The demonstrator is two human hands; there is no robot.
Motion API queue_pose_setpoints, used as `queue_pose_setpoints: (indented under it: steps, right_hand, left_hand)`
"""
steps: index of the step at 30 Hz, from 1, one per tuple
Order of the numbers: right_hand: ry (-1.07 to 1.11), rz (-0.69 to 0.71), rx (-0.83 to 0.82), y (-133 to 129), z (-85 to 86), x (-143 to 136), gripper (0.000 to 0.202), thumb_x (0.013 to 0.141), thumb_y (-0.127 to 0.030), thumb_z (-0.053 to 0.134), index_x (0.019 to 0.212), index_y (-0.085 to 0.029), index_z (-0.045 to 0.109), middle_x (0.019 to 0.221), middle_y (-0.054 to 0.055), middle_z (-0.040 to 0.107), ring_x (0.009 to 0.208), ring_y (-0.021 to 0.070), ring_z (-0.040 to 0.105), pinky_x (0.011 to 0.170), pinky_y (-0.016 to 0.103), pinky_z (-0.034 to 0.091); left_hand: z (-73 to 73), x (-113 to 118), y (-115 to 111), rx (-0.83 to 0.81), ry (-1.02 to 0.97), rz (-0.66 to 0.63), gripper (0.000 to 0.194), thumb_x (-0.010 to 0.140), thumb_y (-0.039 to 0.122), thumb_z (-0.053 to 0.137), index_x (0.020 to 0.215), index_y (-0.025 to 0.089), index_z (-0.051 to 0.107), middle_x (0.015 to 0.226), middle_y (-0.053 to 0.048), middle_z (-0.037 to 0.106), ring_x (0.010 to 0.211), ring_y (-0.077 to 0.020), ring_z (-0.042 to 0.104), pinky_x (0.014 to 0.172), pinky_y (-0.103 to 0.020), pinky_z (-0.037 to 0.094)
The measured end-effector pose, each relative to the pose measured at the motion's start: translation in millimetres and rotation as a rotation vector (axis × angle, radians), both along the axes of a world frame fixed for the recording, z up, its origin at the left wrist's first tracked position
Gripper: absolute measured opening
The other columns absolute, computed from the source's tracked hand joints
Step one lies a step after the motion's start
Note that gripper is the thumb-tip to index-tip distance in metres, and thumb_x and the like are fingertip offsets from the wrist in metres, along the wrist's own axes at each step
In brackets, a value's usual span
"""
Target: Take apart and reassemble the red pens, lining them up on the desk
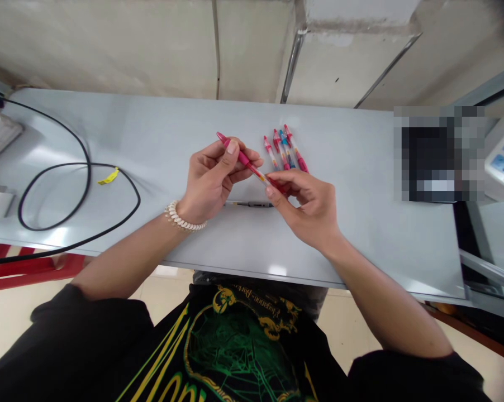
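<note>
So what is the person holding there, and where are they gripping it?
A pink pen, held by both hands: the left hand pinches its upper barrel near the clicker end, and the right hand grips the lower end near the tip.

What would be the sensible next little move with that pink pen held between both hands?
Probably a small twist or pull to part the pink pen, though that is a guess. The left hand pinches its upper barrel and the right hand grips its lower end, so both halves are braced. A thin refill-like piece lies on the table beneath, and four pens wait beside.
</note>
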State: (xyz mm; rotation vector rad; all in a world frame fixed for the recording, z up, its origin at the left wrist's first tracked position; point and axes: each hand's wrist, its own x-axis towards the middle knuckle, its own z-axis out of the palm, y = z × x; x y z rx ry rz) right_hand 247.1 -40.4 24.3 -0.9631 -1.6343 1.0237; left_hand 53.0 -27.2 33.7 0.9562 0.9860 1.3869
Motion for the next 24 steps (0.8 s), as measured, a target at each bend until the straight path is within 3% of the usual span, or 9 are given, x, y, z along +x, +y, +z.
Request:
queue_pose_setpoints:
  steps: [9,24]
  right_hand:
    - [-0.018,-0.001,-0.002,-1.0,0.4,0.0,0.017,0.095,-0.033,0.076,0.106,-0.021,0.078,0.088,0.001,0.078,0.074,0.0135,0.069,0.070,0.030,0.059]
    - [-0.016,0.012,0.006,-1.7,2.4,-0.8,0.012,0.092,-0.025,0.076,0.103,-0.019,0.078,0.084,-0.001,0.076,0.071,0.0114,0.067,0.066,0.027,0.056]
  left_hand:
    - [-0.5,-1.6,1.0,0.041,-0.047,-0.056,0.029,0.095,0.046,0.081,0.094,0.019,0.073,0.091,-0.002,0.078,0.090,-0.0152,0.081,0.078,-0.022,0.068]
    - [4.5,-0.2,-0.9,-0.016,0.083,-0.004,0.032,0.097,0.050,0.078,0.092,0.020,0.070,0.091,-0.003,0.077,0.089,-0.0177,0.081,0.079,-0.027,0.068]
